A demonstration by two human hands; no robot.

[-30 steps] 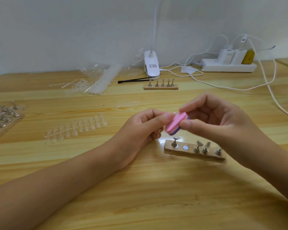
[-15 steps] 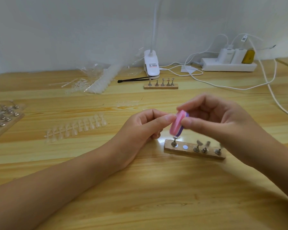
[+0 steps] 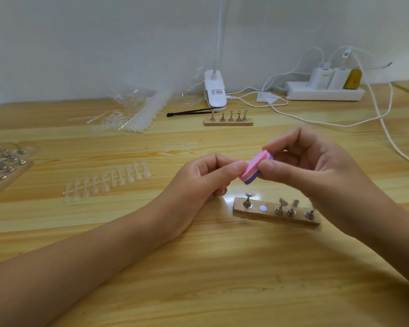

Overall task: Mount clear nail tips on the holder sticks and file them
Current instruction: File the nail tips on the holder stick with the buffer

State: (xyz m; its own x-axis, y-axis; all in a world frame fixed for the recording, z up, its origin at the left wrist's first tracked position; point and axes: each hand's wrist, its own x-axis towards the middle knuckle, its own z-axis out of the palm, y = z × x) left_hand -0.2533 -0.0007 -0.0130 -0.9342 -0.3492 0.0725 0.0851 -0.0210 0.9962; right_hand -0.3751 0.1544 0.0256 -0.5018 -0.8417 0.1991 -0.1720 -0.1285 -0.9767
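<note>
Right hand (image 3: 316, 171) is pinching the pink buffer (image 3: 255, 167) mid-frame to file; my left hand (image 3: 198, 182) is curling against it, contents hidden.

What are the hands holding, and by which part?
The right hand pinches the pink-and-purple file block by its upper end, between thumb and fingers. The left hand curls against the block; what it holds is hidden.

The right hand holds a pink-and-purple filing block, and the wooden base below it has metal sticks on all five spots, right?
Not quite: in the head view the wooden base carries four metal sticks, and its second spot from the left is bare, a white dot. The right hand does hold the pink-and-purple filing block.
</note>
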